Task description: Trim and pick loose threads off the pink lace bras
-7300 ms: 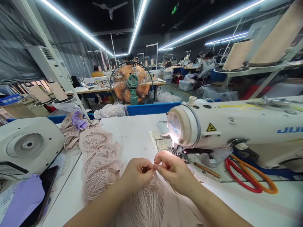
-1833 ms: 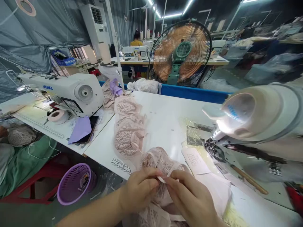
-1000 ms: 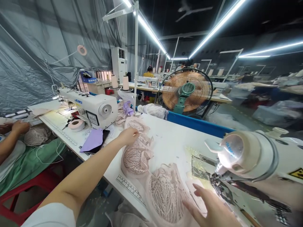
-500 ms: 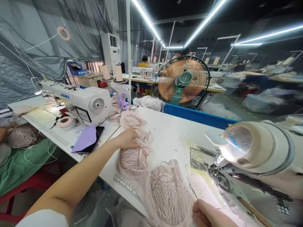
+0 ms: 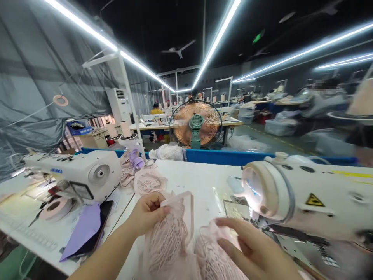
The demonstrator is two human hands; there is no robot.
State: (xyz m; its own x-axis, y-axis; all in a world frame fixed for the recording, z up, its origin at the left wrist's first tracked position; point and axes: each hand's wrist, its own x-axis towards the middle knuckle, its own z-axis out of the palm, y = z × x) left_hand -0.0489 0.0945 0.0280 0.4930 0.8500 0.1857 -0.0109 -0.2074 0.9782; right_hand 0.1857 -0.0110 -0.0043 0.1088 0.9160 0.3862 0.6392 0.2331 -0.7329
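Note:
My left hand [image 5: 147, 212] is closed on the upper edge of a pale pink lace bra piece [image 5: 171, 237] and holds it lifted off the white table [image 5: 198, 182]. My right hand [image 5: 250, 251] has its fingers stretched out, resting on a second pink lace cup [image 5: 214, 256] at the lower middle. Another lace cup [image 5: 148, 182] lies flat on the table beyond my left hand. The white sewing machine head [image 5: 291, 192], with its lamp lit, stands just right of my right hand.
A second white sewing machine [image 5: 75, 173] stands at the left, with a tape roll [image 5: 55, 206], a purple sheet [image 5: 83, 229] and a phone beside it. A fan [image 5: 196, 124] stands behind the blue table edge. Other people work at tables far behind.
My left hand has pulled a lace piece from the stack back toward me and lifted it. My right hand has opened onto the near cup. The view has swung right and up.

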